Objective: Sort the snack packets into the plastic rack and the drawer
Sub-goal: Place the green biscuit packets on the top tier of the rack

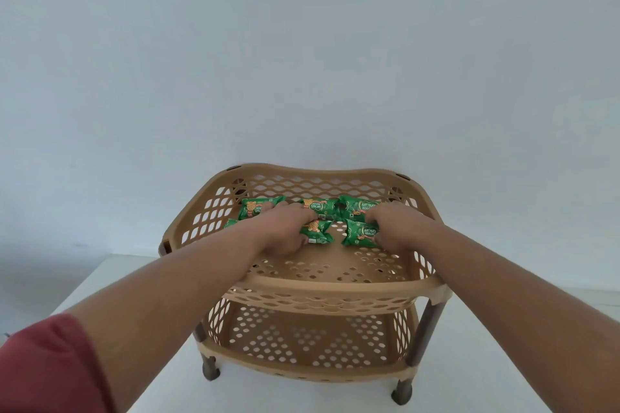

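Tan plastic rack [335,285] stands on white table [161,379] against pale wall [302,43].

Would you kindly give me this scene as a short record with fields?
rack: tan plastic rack, two tiers, on a white surface
top tier: green snack packets, at least five visible
lower tier: no packets visible
left hand: left hand touching a packet
right hand: right hand touching a packet
drawer: not in view

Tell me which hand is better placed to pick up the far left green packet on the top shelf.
Left. The left hand lies right beside that far-left packet, while the right hand rests on packets at the rack's opposite side.
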`<state>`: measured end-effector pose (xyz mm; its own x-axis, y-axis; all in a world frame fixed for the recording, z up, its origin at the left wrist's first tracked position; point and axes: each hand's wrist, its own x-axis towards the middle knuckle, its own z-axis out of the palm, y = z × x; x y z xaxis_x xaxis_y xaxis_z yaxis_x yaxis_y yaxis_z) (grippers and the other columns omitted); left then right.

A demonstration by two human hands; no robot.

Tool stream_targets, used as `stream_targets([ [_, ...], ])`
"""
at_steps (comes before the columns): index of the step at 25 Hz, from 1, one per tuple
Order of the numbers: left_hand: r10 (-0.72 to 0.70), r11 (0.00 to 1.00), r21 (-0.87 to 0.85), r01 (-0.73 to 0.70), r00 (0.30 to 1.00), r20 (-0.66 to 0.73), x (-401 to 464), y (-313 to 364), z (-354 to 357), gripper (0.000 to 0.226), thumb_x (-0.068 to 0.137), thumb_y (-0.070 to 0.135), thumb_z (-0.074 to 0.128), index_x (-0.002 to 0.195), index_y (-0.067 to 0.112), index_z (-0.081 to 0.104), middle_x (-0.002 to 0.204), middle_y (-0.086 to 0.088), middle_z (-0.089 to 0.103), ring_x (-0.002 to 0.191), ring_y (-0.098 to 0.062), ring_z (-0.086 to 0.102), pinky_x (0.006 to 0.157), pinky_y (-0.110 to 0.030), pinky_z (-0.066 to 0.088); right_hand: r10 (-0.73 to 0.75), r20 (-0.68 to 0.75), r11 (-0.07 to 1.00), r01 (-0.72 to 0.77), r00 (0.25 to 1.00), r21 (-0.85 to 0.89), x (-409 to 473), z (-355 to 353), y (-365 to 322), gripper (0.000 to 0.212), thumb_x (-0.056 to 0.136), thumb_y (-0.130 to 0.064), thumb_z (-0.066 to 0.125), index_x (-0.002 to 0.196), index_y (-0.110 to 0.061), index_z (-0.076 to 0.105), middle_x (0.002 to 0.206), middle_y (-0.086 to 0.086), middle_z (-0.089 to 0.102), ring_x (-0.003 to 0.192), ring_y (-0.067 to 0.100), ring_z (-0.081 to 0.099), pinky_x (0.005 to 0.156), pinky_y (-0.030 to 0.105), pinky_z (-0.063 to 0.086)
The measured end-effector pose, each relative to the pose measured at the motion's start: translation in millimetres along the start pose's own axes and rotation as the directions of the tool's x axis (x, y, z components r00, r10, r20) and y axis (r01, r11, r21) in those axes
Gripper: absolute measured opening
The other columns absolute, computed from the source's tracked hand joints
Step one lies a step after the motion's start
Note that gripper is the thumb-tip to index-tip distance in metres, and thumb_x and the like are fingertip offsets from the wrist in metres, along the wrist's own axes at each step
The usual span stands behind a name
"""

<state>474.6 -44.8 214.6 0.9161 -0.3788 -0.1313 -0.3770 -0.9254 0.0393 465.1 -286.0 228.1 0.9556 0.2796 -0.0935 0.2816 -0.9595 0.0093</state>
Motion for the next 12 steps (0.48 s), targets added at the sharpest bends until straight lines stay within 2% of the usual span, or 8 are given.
stream_targets([
  [2, -0.003, 1.0, -0.018, 0.003, 1.0, 0.004, 0.2, -0.6, 0.2, 0.061, 0.099, 0.037, 0.059, 0.155, 0.035, 0.034, 0.158, -0.001, 0.04, 0.148, -0.031, 0.03, 0.12, -0.056, 0.015, -0.011, 0.011, 0.998, 0.01, 1.0, 0.061, 0.8, 1.2, 1.2, 0.035, 0.09, -0.012, 0.062, 0.125, -0.017, 0.063, 0.121, 0.006, 0.064, 0.107, 0.026, 0.06, 0.085, 0.035, 0.051],
  [5, -0.004, 1.0, -0.018, 0.004, 1.0, -0.003, 0.8, -0.8, 1.1, 0.059, 0.098, 0.037, 0.061, 0.152, 0.036, 0.037, 0.157, -0.001, 0.041, 0.147, -0.031, 0.031, 0.119, -0.055, 0.016, -0.026, 0.036, 0.993, 0.022, 0.999, 0.117, 2.3, 3.9, 1.4, 0.04, 0.087, -0.018, 0.067, 0.127, -0.018, 0.06, 0.123, 0.005, 0.063, 0.106, 0.024, 0.059, 0.081, 0.032, 0.048],
  [7, -0.007, 1.0, -0.027, 0.006, 1.0, -0.007, 0.7, -0.7, 1.3, 0.056, 0.097, 0.036, 0.063, 0.148, 0.037, 0.04, 0.156, 0.0, 0.044, 0.146, -0.03, 0.034, 0.119, -0.054, 0.017, -0.021, 0.052, 0.989, 0.013, 0.998, 0.147, 1.8, 4.8, 1.0, 0.051, 0.085, -0.023, 0.073, 0.133, -0.019, 0.056, 0.127, 0.005, 0.061, 0.111, 0.025, 0.058, 0.086, 0.033, 0.048],
  [12, -0.003, 0.999, -0.04, 0.003, 1.0, 0.003, -1.2, -0.5, -1.1, 0.058, 0.095, 0.038, 0.066, 0.147, 0.038, 0.04, 0.155, 0.0, 0.044, 0.144, -0.029, 0.034, 0.116, -0.053, 0.019, -0.017, 0.016, 0.992, 0.015, 1.0, 0.129, 2.6, 6.1, 2.3, 0.055, 0.081, -0.028, 0.077, 0.131, -0.02, 0.056, 0.127, 0.005, 0.061, 0.107, 0.023, 0.055, 0.087, 0.034, 0.048],
])
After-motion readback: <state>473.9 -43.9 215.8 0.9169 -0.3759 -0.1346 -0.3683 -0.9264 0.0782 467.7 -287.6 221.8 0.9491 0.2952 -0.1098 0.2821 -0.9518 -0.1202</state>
